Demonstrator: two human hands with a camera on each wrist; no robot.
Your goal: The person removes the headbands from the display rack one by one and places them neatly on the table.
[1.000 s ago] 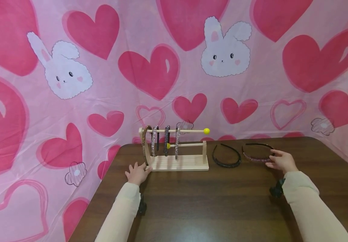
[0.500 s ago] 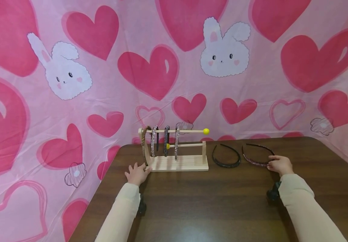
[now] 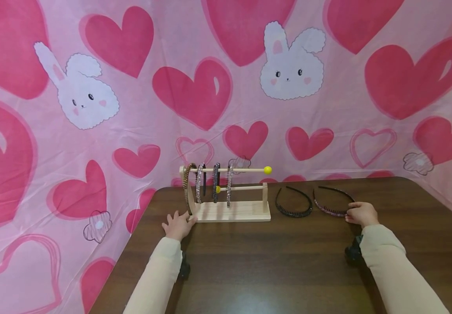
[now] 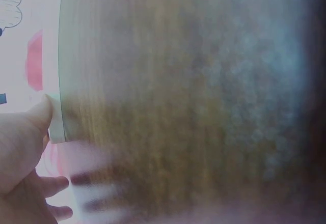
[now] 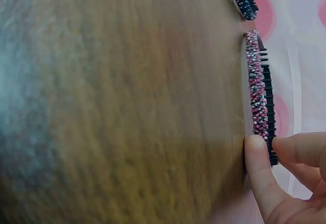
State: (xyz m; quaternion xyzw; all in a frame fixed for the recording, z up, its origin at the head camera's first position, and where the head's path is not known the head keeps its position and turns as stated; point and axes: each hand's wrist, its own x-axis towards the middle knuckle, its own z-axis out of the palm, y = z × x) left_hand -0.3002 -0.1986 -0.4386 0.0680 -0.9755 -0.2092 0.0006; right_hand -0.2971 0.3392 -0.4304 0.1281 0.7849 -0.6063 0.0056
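My right hand (image 3: 362,213) pinches a pink-and-black beaded headband (image 3: 330,211) near its right side. In the right wrist view, thumb and fingers lie on either side of this beaded headband (image 5: 257,89), with its comb teeth showing. My left hand (image 3: 179,226) rests with spread fingers at the left end of a pale wooden headband stand (image 3: 245,211). The thumb touches the corner of the wooden base (image 4: 57,124) in the left wrist view. On the stand's upper bar hang several sparkly headbands, including a gold-brown headband (image 3: 187,187) at the left and a silver headband (image 3: 230,185) at the right.
A black sparkly headband (image 3: 294,213) lies between the stand and my right hand. Yellow balls (image 3: 268,170) cap the stand's bars. Behind the dark wooden table (image 3: 273,266) hangs a pink cloth (image 3: 245,100) with hearts and rabbits.
My right hand has moved slightly left and closed its thumb and fingers on the edge of the pink-and-black headband, which has shifted slightly left. My left hand and the stand have stayed in place.
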